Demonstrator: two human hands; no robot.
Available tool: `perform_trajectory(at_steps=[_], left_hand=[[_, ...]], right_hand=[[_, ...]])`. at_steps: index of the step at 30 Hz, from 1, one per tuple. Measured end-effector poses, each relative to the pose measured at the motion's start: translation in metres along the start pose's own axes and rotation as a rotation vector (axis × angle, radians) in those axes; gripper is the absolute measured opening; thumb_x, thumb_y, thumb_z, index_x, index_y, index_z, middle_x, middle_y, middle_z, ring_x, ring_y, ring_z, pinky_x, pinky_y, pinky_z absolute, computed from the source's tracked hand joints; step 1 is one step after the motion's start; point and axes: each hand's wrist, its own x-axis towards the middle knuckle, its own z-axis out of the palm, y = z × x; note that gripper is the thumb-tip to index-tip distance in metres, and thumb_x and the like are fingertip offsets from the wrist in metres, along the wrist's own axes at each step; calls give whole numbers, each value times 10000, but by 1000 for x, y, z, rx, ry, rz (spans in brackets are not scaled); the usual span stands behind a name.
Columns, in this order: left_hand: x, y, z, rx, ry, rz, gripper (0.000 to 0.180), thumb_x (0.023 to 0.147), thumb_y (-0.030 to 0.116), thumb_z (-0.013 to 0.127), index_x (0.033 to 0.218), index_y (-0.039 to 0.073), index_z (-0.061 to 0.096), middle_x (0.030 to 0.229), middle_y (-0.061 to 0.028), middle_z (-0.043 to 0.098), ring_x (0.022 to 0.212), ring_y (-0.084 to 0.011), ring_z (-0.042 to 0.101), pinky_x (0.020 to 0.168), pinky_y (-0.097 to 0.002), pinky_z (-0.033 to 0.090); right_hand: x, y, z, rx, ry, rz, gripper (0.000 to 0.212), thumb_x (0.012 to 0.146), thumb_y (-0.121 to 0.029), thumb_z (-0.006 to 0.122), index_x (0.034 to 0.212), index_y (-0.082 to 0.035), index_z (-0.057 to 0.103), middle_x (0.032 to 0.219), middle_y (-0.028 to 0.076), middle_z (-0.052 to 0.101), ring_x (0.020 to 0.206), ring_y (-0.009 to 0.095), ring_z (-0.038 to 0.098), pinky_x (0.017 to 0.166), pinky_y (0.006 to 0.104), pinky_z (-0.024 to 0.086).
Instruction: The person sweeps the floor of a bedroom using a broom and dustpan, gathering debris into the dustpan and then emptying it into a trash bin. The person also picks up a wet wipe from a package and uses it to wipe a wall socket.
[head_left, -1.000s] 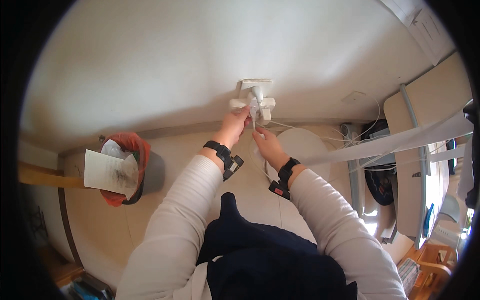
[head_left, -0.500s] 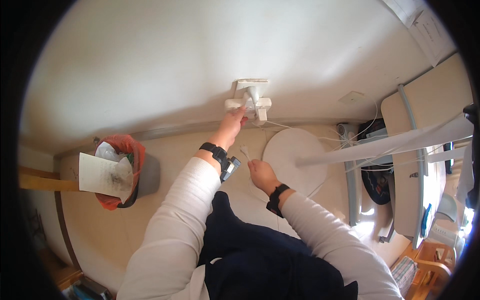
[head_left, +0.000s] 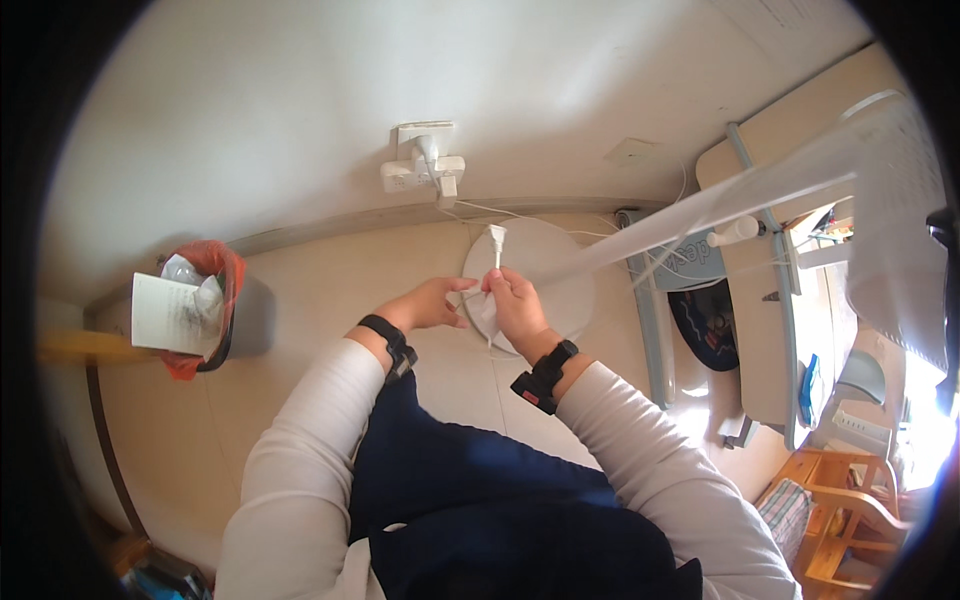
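Observation:
My right hand [head_left: 516, 305] is closed in a pinch on a thin white power cord, just below its white plug [head_left: 497, 236]. The plug points up toward the wall. My left hand [head_left: 432, 304] is close by on the left, thumb and fingers apart around air, with nothing held. Beyond the hands, a white multi-socket adapter [head_left: 402, 177] is fixed at the wall outlet. A white plug [head_left: 427, 150] and a small white charger block [head_left: 448, 188] sit in it. Part of the held cord hangs below my right hand, partly hidden by the fingers.
A white round base [head_left: 560, 270] with a slanting white pole [head_left: 690, 215] stands right of my hands. At the left is a grey bin [head_left: 255, 315] with a red liner and a paper sheet. A desk [head_left: 760, 330] and wooden chair [head_left: 840, 495] stand at the right; loose cords trail along the wall.
My left hand has left the wall adapter and come back beside my right hand. My right hand has raised the plug and cord. The view has shifted to the right.

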Motion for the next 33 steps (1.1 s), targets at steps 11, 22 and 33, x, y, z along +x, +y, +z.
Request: perform_trajectory(at_steps=[11,22,33], left_hand=[[-43,46,-9,285,236,128,152,814,169,685,843,21,667,752,-94,622,656,-177,550,624,-320,451],[-96,156,-4,406,232,278,174,859,182,631,832,12,658,696,-38,630,628,-121,555,584,-277,436],[-56,253,139,62,-27,280,187,941,180,541,946,12,623,742,-37,624,624,-82,593,580,-228,510]], right_hand=[[-86,-134,-59,69,63,-398,307,981,-265,443,795,-41,539,686,-42,460,664,65,400,612,233,370],[-196,-129,-162,-52,546,-188,287,945,-269,488,824,-38,609,646,-2,528,531,102,492,474,275,389],[-219,-59,-207,-139,173,-238,494,880,-438,599,1182,-48,595,839,69,614,729,139,534,648,287,454]])
